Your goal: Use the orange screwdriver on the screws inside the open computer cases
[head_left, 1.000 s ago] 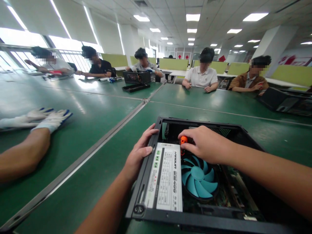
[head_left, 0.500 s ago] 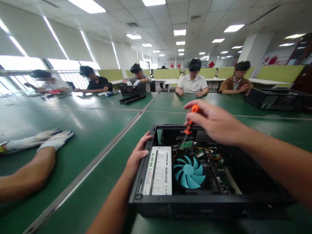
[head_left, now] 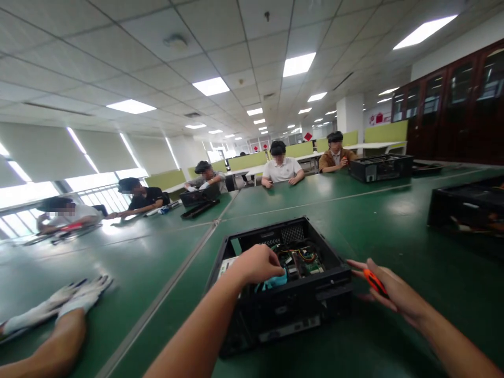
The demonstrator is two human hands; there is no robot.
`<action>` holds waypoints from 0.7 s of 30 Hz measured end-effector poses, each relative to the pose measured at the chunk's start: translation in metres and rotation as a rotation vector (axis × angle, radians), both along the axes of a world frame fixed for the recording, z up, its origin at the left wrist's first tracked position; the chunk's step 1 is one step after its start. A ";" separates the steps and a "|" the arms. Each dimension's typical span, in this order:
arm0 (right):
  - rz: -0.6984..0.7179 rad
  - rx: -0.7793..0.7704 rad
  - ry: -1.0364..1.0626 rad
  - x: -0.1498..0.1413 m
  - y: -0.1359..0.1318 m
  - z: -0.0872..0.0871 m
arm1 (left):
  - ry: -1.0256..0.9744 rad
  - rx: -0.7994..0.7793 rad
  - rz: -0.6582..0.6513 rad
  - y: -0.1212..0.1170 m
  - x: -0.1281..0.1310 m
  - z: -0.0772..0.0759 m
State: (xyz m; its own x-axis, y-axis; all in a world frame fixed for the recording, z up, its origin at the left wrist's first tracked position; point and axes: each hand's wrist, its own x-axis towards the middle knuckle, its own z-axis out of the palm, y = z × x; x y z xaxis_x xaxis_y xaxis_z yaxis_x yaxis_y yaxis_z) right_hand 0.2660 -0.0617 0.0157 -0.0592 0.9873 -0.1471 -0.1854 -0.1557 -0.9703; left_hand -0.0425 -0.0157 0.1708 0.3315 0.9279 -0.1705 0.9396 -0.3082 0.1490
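A black computer case [head_left: 291,307] lies on its side in front of me, its open face up. My left hand [head_left: 258,262] reaches over its near edge, fingers bent together just above the teal fan [head_left: 272,282]; whether they pinch anything is hidden. Wires and a green circuit board [head_left: 313,266] show inside, beyond the fan. Part of the white-labelled power supply [head_left: 226,265] is visible left of my wrist. Beside the case's right corner, my right hand [head_left: 394,294] grips an orange and black screwdriver [head_left: 375,282] in its palm, fingertips close to the corner.
Another person's gloved hands [head_left: 82,296] rest on the green table [head_left: 157,257] at left. More computer cases stand at the far right [head_left: 381,168] and right edge [head_left: 468,210]. Several people sit along the far side. A metal seam [head_left: 173,281] crosses the table.
My left hand has moved from the case's left side to above the fan. The right hand has drawn the screwdriver out to the right of the case. The view has swung right and up.
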 end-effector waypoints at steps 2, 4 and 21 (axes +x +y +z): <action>0.051 0.032 0.050 -0.013 0.014 0.010 | 0.075 -0.049 0.004 0.013 0.031 -0.017; 0.067 0.047 0.021 -0.023 0.025 0.019 | 0.144 -0.081 0.033 0.023 0.045 -0.032; 0.254 0.159 0.101 -0.216 0.059 0.030 | -0.183 -0.031 0.211 0.024 -0.070 0.009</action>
